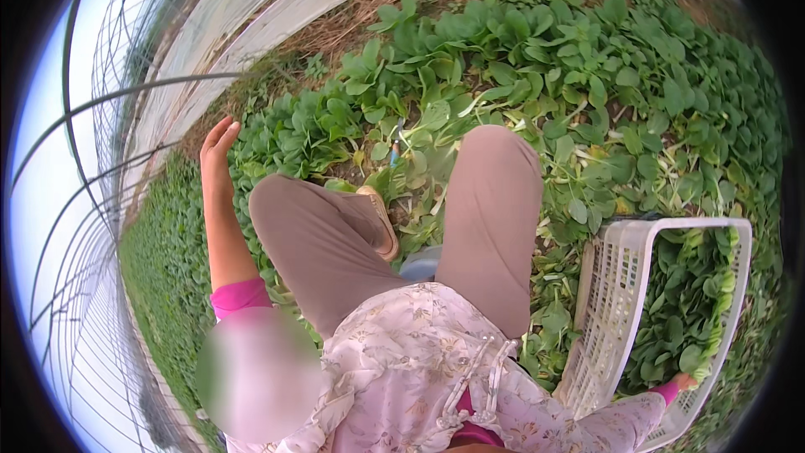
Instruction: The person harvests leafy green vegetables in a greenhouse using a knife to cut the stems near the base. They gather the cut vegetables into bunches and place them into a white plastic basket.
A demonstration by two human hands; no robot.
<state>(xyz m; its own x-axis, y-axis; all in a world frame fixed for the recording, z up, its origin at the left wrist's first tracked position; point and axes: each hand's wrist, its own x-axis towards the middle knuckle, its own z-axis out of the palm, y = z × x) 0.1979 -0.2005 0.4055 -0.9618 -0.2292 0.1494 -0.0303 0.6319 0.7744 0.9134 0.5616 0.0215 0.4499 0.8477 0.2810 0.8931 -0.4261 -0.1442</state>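
Note:
My left hand (219, 141) is raised at the left, beyond my bent knee, with nothing in it and the thumb apart from the fingers. Far to the right, my right hand (684, 381) reaches into a white plastic crate (619, 321). It touches the leafy greens (670, 308) packed there in rows, pale stems along one side. Leaves and the crate partly hide its fingers, so its grip cannot be made out. Among the plants ahead of my feet lies a small knife-like tool (395, 152) with a blue and orange handle.
Leafy green plants (522, 31) grow ahead and along the left. Loose leaves and cut stems (585, 163) litter the soil between. A blue-grey seat (421, 262) shows beneath me. Metal greenhouse hoops (144, 85) and plastic sheeting (302, 6) border the bed; dry straw (352, 19) lies beside it.

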